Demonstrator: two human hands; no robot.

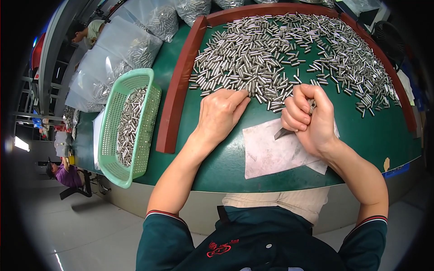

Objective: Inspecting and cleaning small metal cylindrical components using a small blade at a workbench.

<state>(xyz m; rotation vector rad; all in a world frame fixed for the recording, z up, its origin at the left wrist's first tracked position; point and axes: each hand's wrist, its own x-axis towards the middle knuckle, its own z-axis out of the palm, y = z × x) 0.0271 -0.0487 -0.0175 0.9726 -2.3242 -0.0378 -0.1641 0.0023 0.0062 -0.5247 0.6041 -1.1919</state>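
Many short shiny metal pins (pixel 253 54) lie spread in a heap on the green tabletop (pixel 212 167). At the near edge of the heap is my left hand (pixel 221 110), knuckles up, its fingers bent in and close together against the pins. Whatever its fingertips hold is hidden. To its right, my right hand (pixel 307 119) is closed in a fist over some stained white sheets (pixel 266 156). A flat grey metal tool (pixel 281 134) sticks out below its fingers. The rest of that tool is mostly covered by the hand.
A dark red wooden rim (pixel 181 90) borders the heap. Left of it stands a green plastic basket (pixel 149 117) partly filled with pins. Clear bags of pins (pixel 135 49) line the table's far left. Two other people are in the left background, one in a purple top (pixel 68 175).
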